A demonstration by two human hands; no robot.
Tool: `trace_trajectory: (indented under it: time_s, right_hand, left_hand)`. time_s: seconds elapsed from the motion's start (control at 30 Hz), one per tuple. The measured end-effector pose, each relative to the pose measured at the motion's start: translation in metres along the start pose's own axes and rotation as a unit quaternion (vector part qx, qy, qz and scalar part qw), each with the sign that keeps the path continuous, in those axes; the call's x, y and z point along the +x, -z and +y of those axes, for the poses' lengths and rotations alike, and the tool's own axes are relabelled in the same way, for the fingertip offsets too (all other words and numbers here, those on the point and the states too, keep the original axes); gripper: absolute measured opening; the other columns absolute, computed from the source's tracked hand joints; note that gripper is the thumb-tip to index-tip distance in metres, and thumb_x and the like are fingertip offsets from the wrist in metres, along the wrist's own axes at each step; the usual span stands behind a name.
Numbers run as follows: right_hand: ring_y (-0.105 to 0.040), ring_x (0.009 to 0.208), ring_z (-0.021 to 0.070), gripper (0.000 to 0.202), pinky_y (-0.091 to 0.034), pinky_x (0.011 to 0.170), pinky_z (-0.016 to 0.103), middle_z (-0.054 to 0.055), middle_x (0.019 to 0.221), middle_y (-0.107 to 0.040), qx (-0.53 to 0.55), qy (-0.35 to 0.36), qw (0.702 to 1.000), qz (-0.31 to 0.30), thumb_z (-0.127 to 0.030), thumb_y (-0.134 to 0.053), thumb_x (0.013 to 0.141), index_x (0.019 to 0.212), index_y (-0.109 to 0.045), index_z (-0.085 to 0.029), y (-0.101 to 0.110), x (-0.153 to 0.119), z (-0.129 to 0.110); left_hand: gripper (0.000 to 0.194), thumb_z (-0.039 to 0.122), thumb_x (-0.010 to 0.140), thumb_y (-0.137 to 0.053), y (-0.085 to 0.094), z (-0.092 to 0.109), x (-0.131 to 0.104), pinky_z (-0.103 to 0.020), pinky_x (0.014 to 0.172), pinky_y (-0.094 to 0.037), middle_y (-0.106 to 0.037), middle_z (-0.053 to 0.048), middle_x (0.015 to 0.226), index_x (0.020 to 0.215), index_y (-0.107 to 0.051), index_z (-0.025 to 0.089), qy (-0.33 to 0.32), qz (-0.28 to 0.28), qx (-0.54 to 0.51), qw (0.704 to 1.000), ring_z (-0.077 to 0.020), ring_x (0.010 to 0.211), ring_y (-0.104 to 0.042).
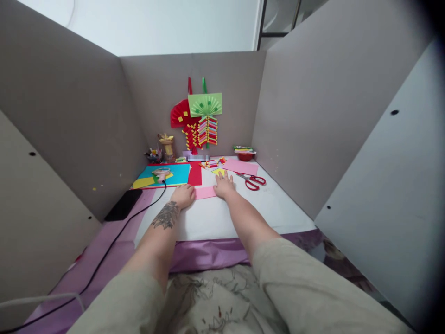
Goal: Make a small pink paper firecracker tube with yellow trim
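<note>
A narrow pink paper strip [205, 193] lies flat on the white sheet [208, 222] between my two hands. My left hand [184, 195] rests on its left end with the fingers bent and close together; whether anything is pinched under them is hidden. Over the right end lies my right hand [224, 185], palm down with its fingers spread, the fingertips near a yellow piece of paper [219, 171]. Red-handled scissors [253, 182] lie open to the right of my right hand. Behind the hands are small rolled paper tubes [212, 163].
Colored sheets [181, 174] and a glue gun [161, 174] with a black cord are at left, near a black tablet [124, 205]. A larger pink sheet [241, 167] and red bowl [245, 156] stand back right. Paper ornaments [205, 105] hang on the grey partition [232, 69].
</note>
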State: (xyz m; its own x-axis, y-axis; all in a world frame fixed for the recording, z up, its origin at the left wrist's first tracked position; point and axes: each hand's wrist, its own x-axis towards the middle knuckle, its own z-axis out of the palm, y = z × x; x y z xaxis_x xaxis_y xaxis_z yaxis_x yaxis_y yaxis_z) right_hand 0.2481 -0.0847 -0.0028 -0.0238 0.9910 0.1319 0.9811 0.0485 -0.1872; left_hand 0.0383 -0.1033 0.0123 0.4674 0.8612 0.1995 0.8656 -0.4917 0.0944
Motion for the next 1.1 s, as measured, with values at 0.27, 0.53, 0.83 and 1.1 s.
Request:
trace_trajectory:
  time_s: [0.27,0.53,0.83,1.1]
  right_hand:
    - [0.006,0.139,0.0235,0.059,-0.007,0.11,0.047,0.004,0.153,-0.004,0.059,0.12,0.991,0.027,-0.02,-0.036,0.086,0.143,-0.021,-0.018,-0.009,0.006,-0.049]
    - [-0.013,0.138,0.0252,0.054,-0.019,0.109,0.04,0.013,0.15,-0.019,0.118,0.16,0.98,-0.008,-0.022,-0.035,0.087,0.139,-0.029,-0.009,-0.02,-0.008,-0.043]
    - [-0.017,0.138,0.025,0.053,-0.018,0.111,0.043,0.014,0.147,-0.026,0.179,0.248,0.947,-0.102,-0.032,-0.036,0.089,0.138,-0.036,-0.012,-0.006,-0.042,-0.032]
    - [-0.009,0.139,0.0264,0.054,-0.012,0.11,0.053,0.008,0.149,-0.023,0.143,0.288,0.934,-0.156,-0.041,-0.032,0.091,0.141,-0.03,-0.02,0.014,-0.06,-0.028]
  left_hand:
    - [0.051,0.025,0.087,-0.037,-0.002,0.026,0.01,-0.036,0.106,-0.03,-0.042,-0.01,0.139,0.137,-0.036,0.018,-0.079,-0.037,-0.035,0.996,-0.0212,0.128,-0.038]
    - [0.054,0.041,0.09,-0.028,-0.016,0.005,0.002,-0.042,0.11,-0.018,-0.028,-0.007,0.147,0.139,-0.033,0.02,-0.044,-0.101,-0.029,0.993,-0.0213,0.137,-0.02]
    - [0.065,0.043,0.084,-0.034,-0.022,0.001,-0.015,-0.048,0.109,-0.021,-0.024,-0.007,0.148,0.144,-0.022,0.022,0.078,-0.088,-0.006,0.993,-0.024,0.138,-0.014]
    - [0.065,0.031,0.085,-0.034,-0.019,0.016,-0.046,-0.043,0.107,-0.03,-0.024,-0.011,0.147,0.145,-0.015,0.013,-0.046,-0.116,-0.001,0.992,-0.0228,0.137,-0.019]
